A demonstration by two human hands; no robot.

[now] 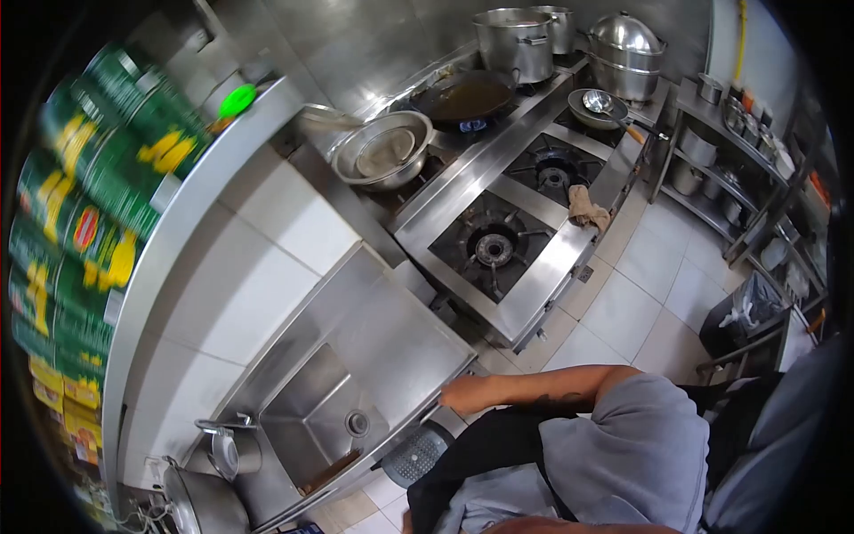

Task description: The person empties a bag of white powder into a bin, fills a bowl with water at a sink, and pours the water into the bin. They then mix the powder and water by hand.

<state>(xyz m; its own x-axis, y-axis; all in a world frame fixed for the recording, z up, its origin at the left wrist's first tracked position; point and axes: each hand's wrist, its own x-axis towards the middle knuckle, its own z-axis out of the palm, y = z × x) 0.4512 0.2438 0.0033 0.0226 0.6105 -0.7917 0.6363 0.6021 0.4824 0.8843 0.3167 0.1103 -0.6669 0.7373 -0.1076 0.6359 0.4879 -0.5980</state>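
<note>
My right hand (464,393) is at the front corner of the stainless steel sink counter (409,325), its fingers curled in and closed. What lies inside them, if anything, is hidden. Of my left arm, a strip of forearm shows at the bottom edge. A sliver of skin (406,521) by the dark apron may be my left hand, but its fingers are out of sight. The sink basin (311,423) has a drain (357,424) and a brownish strip (331,472) along its near side. Below the counter front hangs or stands a grey perforated basket (418,454).
A gas range (495,249) carries a wok (463,96) of dark liquid, a steel bowl with a strainer (384,153), tall pots (513,53) and a steamer (625,67). A brown cloth (587,206) lies on its edge. Green cans (93,178) fill a shelf at left.
</note>
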